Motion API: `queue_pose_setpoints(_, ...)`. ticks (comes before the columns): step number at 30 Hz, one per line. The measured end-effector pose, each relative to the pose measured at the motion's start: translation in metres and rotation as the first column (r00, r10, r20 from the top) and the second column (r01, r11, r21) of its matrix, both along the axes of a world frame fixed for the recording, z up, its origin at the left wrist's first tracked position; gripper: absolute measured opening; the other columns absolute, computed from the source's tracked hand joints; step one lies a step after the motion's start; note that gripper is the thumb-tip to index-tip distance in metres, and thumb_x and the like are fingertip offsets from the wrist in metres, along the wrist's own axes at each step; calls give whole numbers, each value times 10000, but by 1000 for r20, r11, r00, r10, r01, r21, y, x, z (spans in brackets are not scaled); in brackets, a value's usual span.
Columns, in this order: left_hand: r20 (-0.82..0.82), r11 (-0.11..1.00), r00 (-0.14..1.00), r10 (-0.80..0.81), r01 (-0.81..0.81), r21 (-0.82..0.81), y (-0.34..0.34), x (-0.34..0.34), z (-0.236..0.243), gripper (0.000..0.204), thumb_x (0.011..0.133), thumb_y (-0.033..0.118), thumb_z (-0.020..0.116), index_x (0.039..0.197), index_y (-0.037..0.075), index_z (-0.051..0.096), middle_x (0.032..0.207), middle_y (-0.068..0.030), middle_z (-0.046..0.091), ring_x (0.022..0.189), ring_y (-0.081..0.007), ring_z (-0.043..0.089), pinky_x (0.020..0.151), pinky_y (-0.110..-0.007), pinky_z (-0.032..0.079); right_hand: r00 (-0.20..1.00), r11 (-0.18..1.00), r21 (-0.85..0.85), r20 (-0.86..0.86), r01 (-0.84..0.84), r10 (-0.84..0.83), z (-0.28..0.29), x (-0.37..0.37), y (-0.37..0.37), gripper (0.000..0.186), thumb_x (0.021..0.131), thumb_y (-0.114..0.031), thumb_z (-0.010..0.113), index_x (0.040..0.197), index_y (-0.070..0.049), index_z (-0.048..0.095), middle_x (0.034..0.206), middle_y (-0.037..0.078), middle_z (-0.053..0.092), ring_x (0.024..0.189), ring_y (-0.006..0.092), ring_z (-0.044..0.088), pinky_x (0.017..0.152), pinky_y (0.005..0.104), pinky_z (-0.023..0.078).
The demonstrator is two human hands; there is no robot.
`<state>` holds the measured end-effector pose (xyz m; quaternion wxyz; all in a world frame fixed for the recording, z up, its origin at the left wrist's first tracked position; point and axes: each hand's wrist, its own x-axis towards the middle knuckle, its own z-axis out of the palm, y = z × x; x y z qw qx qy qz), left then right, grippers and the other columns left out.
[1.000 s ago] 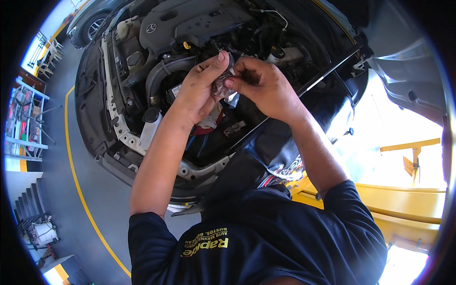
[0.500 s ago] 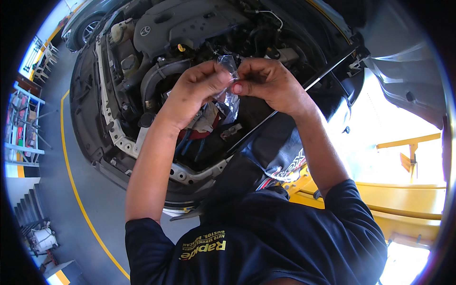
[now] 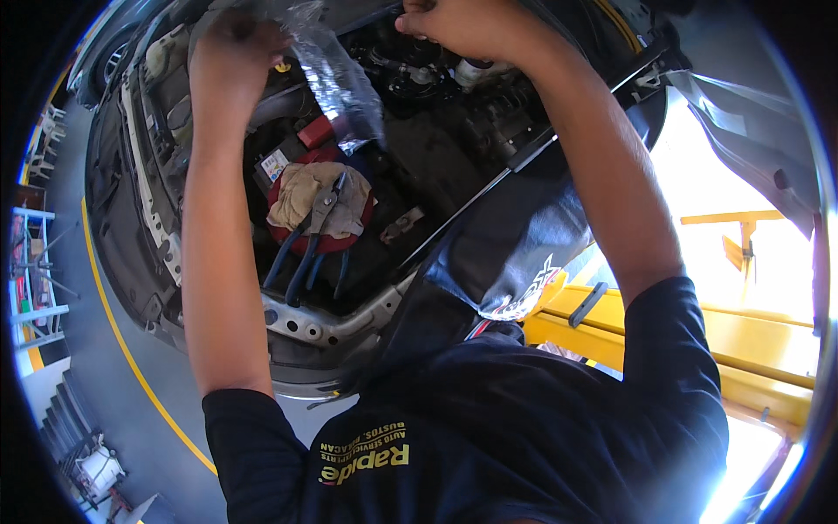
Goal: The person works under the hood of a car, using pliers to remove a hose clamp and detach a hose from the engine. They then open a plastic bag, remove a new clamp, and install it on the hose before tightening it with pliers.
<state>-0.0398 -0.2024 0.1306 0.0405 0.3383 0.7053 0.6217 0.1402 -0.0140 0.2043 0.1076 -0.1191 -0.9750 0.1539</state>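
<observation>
Yellow lettering (image 3: 365, 454) marks the dark shirt (image 3: 524, 410) around six o'clock; the hands, together earlier, have parted. At eleven, the left hand (image 3: 237, 48) pinches the clear bag (image 3: 339, 83), hanging toward four o'clock from its blurred fingertips; the right hand (image 3: 467, 22), at twelve, has curled fingers, contents unclear

Head-worn fisheye, facing downward

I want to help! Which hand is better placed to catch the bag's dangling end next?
Probably the right hand: it's off the plastic bag, while the left hand seems to hold its top. Whether the right is empty, I can't tell.
</observation>
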Motion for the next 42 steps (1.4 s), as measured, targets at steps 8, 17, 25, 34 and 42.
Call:
queue_pose_setpoints(8,-680,873,571,461,-430,230,50,-10,-51,170,912,130,664,1046,26,656,1015,-151,724,923,-347,720,796,-414,582,999,997,-69,29,44,-43,21,11,37,283,928,-299,742,928,-17,718,824,126,733,801,252,717,718,406,547)
queue_pose_setpoints(17,-348,854,937,12,-191,-484,130,-15,-147,163,832,81,637,943,3,727,996,-258,727,994,-439,694,894,-503,543,964,996,46,250,78,-87,-15,-14,59,262,903,-284,739,972,-32,742,891,170,748,909,356,722,812,468,548)
queue_pose_setpoints(25,-123,803,987,105,-157,-575,150,-21,-145,305,841,151,642,1087,-6,732,1130,-294,708,1120,-449,669,980,-492,525,900,994,-43,429,98,-70,-60,-57,79,259,966,-295,703,964,-37,712,766,53,704,676,153,659,639,338,528)
queue_pose_setpoints(34,-140,679,990,-22,-87,-729,161,-28,-143,279,916,168,617,1132,51,750,1200,-226,718,1173,-408,668,985,-469,534,830,908,-413,481,-69,282,-84,-82,67,251,929,-199,625,1093,-64,759,1057,81,783,719,223,737,712,425,588)
queue_pose_setpoints(42,-28,897,999,38,-46,-439,150,-25,-159,289,826,238,703,1035,52,777,1039,-248,738,1031,-417,702,898,-457,549,832,984,27,537,-177,136,-91,-102,114,298,911,-111,562,1133,-15,737,1025,116,773,778,226,734,761,373,575)
